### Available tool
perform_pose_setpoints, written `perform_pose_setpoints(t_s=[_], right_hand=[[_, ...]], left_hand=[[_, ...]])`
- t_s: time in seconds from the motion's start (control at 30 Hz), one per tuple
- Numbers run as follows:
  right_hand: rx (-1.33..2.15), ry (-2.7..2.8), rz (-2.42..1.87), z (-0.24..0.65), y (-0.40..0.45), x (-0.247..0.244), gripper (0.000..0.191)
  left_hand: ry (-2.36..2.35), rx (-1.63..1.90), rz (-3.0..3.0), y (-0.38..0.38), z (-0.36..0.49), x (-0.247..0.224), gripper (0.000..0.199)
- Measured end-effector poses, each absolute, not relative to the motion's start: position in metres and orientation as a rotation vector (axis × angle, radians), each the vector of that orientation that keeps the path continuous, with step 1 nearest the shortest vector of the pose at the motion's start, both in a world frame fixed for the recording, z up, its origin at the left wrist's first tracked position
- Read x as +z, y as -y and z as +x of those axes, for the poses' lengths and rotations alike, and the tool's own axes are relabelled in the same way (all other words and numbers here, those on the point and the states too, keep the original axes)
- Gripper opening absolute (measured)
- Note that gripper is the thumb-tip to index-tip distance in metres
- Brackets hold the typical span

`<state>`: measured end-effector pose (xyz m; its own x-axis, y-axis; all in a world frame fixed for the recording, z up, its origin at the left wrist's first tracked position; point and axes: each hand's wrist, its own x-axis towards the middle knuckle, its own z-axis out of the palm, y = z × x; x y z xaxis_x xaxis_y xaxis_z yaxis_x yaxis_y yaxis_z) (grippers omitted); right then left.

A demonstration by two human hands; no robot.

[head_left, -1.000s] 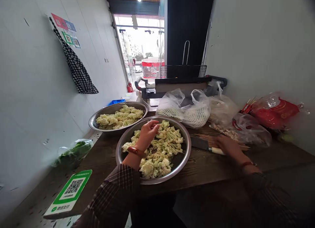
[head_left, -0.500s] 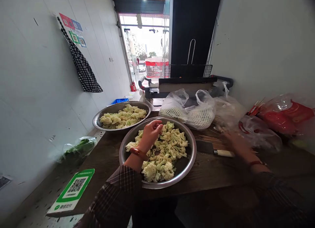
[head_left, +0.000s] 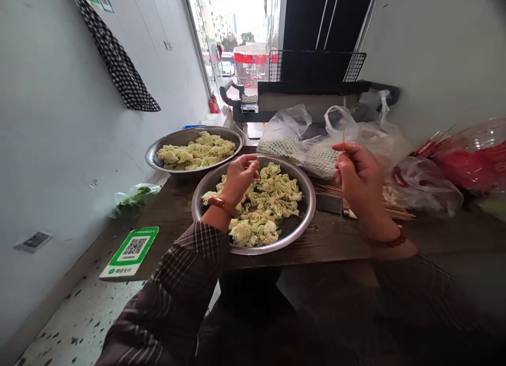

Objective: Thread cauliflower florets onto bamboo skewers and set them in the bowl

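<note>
My left hand [head_left: 242,177] hangs over the near metal basin [head_left: 307,228], its fingers bent together in a pinch. Whatever it may hold is hidden. Cauliflower florets [head_left: 272,197] lie in that basin below it. To the right, my right hand [head_left: 361,179] is raised above the table, closed on a thin wooden skewer [head_left: 343,136] that stands upright and looks blurred. Beneath this hand, a bundle of skewers [head_left: 397,213] lies on the table, beside a knife [head_left: 329,203] whose handle is mostly hidden.
A second metal basin [head_left: 152,157] of cauliflower stands behind on the left. White plastic bags [head_left: 316,150] sit behind the near basin, with red packages [head_left: 470,163] to the right. A green QR-code card [head_left: 132,250] lies at the table's left edge. Bagged greens [head_left: 136,200] are beyond it.
My right hand has risen from the skewers on the table and come left, now with one skewer upright in it. My left hand stays over the basin. The view has tilted down.
</note>
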<state>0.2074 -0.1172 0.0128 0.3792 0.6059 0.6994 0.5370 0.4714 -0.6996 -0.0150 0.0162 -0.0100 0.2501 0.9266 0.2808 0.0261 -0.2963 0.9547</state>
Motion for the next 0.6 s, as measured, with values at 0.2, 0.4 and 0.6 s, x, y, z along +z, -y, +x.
perform_pose_setpoints(t_s=[0.2, 0.4, 0.6], right_hand=[[0.61, 1.136, -0.968, 0.146, 0.079, -0.013, 0.031], [0.701, 1.289, -1.086, 0.132, 0.062, -0.046, 0.033], [0.511, 1.393, -1.197, 0.144, 0.054, -0.054, 0.039]], left_hand=[[-0.974, 1.261, 1.471, -0.021, -0.015, -0.011, 0.018], [-0.971, 1.306, 1.446, -0.021, -0.016, -0.009, 0.021], [-1.1, 1.129, 1.853, -0.028, -0.017, -0.016, 0.022]])
